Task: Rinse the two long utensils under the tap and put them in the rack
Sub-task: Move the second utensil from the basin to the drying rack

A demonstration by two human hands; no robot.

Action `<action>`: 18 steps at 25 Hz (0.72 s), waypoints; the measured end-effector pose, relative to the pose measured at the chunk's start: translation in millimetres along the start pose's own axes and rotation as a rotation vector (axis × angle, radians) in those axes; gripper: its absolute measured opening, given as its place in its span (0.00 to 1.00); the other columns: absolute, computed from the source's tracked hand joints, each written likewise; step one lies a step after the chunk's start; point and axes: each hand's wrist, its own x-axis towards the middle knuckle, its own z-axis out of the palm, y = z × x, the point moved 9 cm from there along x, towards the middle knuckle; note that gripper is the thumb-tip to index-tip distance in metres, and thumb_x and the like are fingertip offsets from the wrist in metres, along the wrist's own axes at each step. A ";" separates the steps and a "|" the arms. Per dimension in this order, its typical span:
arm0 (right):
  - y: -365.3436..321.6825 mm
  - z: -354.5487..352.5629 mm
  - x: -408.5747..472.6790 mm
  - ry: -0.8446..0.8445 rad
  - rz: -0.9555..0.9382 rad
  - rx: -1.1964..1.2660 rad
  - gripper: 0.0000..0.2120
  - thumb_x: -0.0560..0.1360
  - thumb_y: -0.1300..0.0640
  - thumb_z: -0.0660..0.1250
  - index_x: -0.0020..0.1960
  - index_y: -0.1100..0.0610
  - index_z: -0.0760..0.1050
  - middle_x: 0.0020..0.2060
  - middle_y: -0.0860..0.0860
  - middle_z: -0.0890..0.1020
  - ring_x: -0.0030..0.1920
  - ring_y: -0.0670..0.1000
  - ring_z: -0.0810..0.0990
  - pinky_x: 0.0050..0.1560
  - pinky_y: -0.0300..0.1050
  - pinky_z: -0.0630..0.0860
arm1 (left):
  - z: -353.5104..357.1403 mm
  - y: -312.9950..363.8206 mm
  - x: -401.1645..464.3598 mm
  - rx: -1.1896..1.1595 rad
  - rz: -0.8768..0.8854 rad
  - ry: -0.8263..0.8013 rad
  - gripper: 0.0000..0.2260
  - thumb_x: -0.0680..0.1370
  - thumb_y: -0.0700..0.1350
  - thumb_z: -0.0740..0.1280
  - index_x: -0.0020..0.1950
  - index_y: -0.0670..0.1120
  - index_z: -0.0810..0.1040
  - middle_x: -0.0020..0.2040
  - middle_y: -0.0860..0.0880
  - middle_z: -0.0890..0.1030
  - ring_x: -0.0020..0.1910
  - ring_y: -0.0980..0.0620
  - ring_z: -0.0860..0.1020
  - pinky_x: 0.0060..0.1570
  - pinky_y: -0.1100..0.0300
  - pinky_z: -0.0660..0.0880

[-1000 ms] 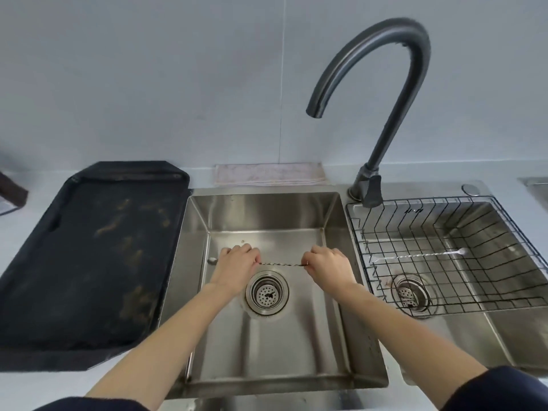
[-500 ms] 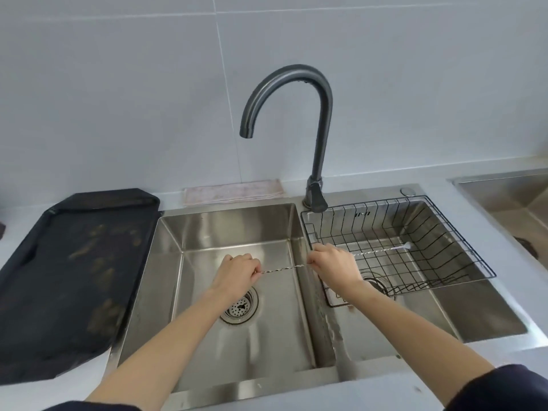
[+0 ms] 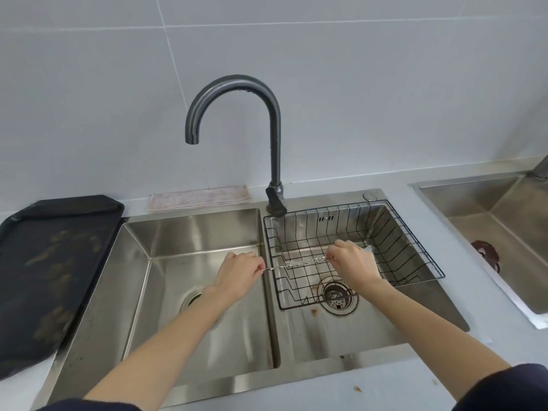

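A thin twisted metal utensil [image 3: 296,264] stretches level between both hands, over the divider and the left edge of the black wire rack [image 3: 415,241]. My left hand [image 3: 238,269] pinches its left end above the left basin [image 3: 192,232]. My right hand [image 3: 354,262] grips its right end inside the rack. A white tip of a second long utensil [image 3: 369,248] shows in the rack just behind my right hand; the rest of it is hidden. The dark tap [image 3: 237,114] arches over the left basin, and no water runs from it.
The rack sits in the right basin above a drain [image 3: 336,298]. A black tray [image 3: 50,262] lies on the counter at the left. A folded cloth [image 3: 198,197] rests behind the left basin. Another sink [image 3: 489,221] lies at the far right.
Both hands have carried the twisted utensil rightward, from over the left basin's drain to the rack. My right hand is now inside the rack. The view has shifted right and pulled back.
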 end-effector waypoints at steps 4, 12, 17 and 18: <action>34.4 -3.4 0.2 -0.016 0.010 -0.048 0.10 0.79 0.59 0.58 0.55 0.56 0.77 0.53 0.51 0.79 0.56 0.53 0.76 0.44 0.46 0.74 | 4.1 32.2 13.2 -0.020 0.002 0.008 0.11 0.79 0.46 0.57 0.57 0.48 0.76 0.58 0.51 0.78 0.58 0.51 0.76 0.60 0.58 0.64; 102.8 6.7 5.8 -0.084 0.030 -0.065 0.11 0.78 0.61 0.57 0.56 0.55 0.76 0.53 0.51 0.79 0.56 0.54 0.76 0.43 0.46 0.73 | 28.0 84.2 46.3 -0.035 0.003 -0.050 0.12 0.80 0.45 0.57 0.59 0.48 0.76 0.59 0.50 0.78 0.58 0.49 0.76 0.63 0.55 0.65; 123.9 25.5 18.1 -0.134 0.013 -0.034 0.11 0.78 0.61 0.58 0.54 0.55 0.77 0.54 0.50 0.80 0.55 0.53 0.77 0.43 0.45 0.73 | 49.0 90.5 67.0 -0.020 -0.040 -0.113 0.12 0.80 0.44 0.56 0.60 0.48 0.76 0.59 0.49 0.78 0.58 0.50 0.77 0.64 0.54 0.65; 125.9 30.1 20.2 -0.150 0.005 -0.026 0.11 0.78 0.61 0.57 0.55 0.56 0.77 0.54 0.50 0.80 0.56 0.54 0.77 0.44 0.46 0.73 | 52.9 90.4 70.4 -0.021 -0.050 -0.125 0.12 0.80 0.44 0.56 0.60 0.48 0.76 0.59 0.50 0.78 0.58 0.50 0.77 0.64 0.54 0.65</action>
